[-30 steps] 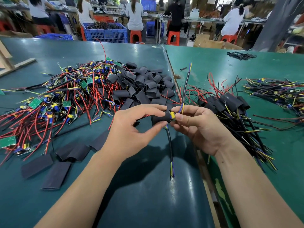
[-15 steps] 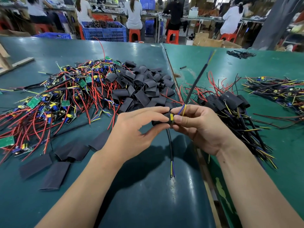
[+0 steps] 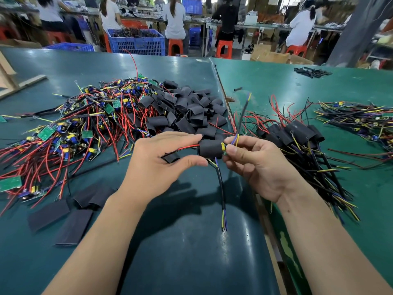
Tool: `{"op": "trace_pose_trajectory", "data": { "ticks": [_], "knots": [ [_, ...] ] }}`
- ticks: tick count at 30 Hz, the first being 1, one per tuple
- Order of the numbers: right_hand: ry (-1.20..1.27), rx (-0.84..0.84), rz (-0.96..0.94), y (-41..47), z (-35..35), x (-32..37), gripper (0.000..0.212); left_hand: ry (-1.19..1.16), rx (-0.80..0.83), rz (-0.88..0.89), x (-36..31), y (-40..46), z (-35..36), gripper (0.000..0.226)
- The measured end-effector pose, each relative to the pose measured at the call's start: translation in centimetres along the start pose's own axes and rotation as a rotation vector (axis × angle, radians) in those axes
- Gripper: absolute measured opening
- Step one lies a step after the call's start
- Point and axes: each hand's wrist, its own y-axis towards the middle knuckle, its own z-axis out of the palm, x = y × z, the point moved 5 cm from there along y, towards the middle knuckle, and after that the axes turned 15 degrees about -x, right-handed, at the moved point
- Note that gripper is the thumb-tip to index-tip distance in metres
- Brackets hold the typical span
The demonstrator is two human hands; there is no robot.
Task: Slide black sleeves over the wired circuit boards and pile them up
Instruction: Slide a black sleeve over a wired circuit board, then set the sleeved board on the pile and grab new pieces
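Note:
A black sleeve [image 3: 210, 148] sits over a wired circuit board at the middle of the view, with a yellow part showing at its right end. My right hand [image 3: 253, 165] pinches that end and its blue and yellow wires. My left hand [image 3: 163, 162] has come off the sleeve's left end, its fingers nearly straight and its thumb below; red wires run across its palm. A black cable [image 3: 221, 188] hangs down from the board. Bare wired boards [image 3: 70, 128] lie heaped at the left, loose black sleeves [image 3: 187, 111] behind the hands, sleeved boards [image 3: 297, 133] at the right.
Flat sleeves [image 3: 63, 213] lie on the dark green table [image 3: 180, 252] at lower left. More wired boards [image 3: 361, 120] lie at far right. A seam [image 3: 221, 86] splits the two tabletops. Blue crates [image 3: 138, 43] and seated people are beyond the far edge.
My left hand has slid left off the sleeve and spread its fingers, baring more of the sleeve and the red wires. The upper black cable now leans less far to the right.

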Motion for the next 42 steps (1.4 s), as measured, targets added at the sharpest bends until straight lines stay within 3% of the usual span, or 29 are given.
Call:
{"op": "trace_pose_trajectory", "data": {
  "ticks": [4, 10, 22, 31, 36, 42],
  "knots": [
    [-0.016, 0.016, -0.009, -0.1, 0.2, 0.0, 0.008, -0.021, -0.016, -0.006, 0.0, -0.4, 0.4, 0.044],
    [-0.066, 0.056, -0.012, -0.3, 0.1, 0.0, 0.01, -0.12, 0.006, -0.038, -0.6, -0.9, 1.4, 0.044],
    [-0.108, 0.1, -0.04, -0.8, 0.6, 0.5, 0.034, -0.127, 0.023, -0.037, -0.8, -1.1, 2.1, 0.046],
    [-0.13, 0.222, -0.092, -1.2, 1.3, 0.3, 0.014, -0.11, 0.03, -0.05, -0.7, -0.9, 1.5, 0.052],
    [-0.077, 0.226, -0.037, -1.3, 1.2, 0.8, 0.039, -0.135, -0.022, -0.013, -1.7, -0.8, 1.5, 0.041],
    [-0.256, 0.243, -0.013, -1.7, 1.3, 0.2, 0.021, -0.041, 0.051, 0.056, -1.4, -0.7, 1.7, 0.035]
  ]
}}
